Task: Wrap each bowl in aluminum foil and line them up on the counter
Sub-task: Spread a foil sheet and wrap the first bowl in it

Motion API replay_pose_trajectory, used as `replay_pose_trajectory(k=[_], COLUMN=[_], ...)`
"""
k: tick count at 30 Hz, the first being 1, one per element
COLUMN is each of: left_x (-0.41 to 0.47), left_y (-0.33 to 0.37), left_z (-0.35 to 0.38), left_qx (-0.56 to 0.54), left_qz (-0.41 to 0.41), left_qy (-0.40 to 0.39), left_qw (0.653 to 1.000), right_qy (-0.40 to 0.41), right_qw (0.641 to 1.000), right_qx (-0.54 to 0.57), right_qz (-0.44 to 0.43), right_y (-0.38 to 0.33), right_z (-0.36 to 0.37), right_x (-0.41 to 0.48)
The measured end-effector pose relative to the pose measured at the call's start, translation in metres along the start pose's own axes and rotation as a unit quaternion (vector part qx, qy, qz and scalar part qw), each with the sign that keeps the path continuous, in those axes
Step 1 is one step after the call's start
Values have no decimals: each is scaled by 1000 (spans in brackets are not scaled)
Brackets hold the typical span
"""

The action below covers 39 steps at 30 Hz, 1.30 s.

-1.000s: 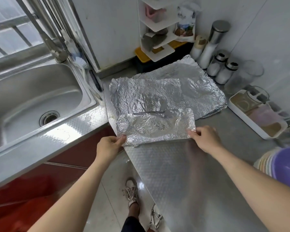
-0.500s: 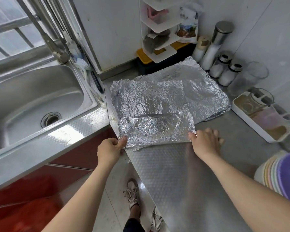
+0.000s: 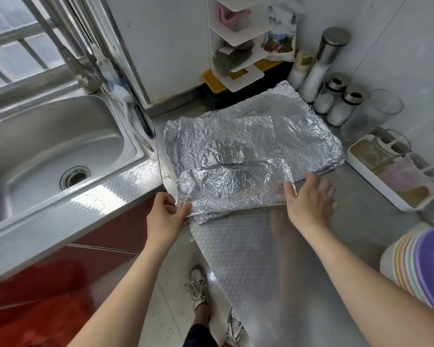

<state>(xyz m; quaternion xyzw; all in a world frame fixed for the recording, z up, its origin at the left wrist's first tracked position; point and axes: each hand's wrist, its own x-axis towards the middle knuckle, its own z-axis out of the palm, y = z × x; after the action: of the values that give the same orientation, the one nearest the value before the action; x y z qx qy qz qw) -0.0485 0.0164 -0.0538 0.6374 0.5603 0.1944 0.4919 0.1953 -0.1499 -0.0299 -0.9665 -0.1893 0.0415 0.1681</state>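
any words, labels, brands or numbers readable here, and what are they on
None legible.
White printed pouch beside the white plastic corner shelf: dark lettering above a food picture, too blurred to read.
Steel-capped white shaker jars: no labels visible.

Top foil sheet (image 3: 231, 189): silver, heavily crumpled, with a rounded dent in the middle; lies over the near edge of the foil pile, near edge reaching onto bare counter (image 3: 248, 246).
Grip on it: near-left corner pinched by left hand (image 3: 164, 216); right edge touched by thumb of right hand (image 3: 311, 199), fingers spread.
Foil pile (image 3: 298, 131): larger wrinkled sheets, flat on counter, stretching toward the back corner.
Bowls (image 3: 416, 266): nested stack, pastel rims, purple one outermost; tilted on its side at right edge of view, unwrapped, well apart from the foil.
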Motion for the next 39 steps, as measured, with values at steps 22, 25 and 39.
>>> replay_pose_trajectory(k=[22,25,39], left_x=[-12,-12,6], left_y=[28,41,19], left_z=[31,61,79], left_qx=[306,364,497], left_qz=[248,361,239], left_qy=[113,-25,-125], left_qw=[912,859,825], right_qy=[-244,-233,-219], right_qw=[900,901,924], right_qx=[-129,-130,-129], right_qz=[-338,-342,-287], right_y=[-9,-9,15], right_z=[31,40,35], right_x=[-57,-57,-16])
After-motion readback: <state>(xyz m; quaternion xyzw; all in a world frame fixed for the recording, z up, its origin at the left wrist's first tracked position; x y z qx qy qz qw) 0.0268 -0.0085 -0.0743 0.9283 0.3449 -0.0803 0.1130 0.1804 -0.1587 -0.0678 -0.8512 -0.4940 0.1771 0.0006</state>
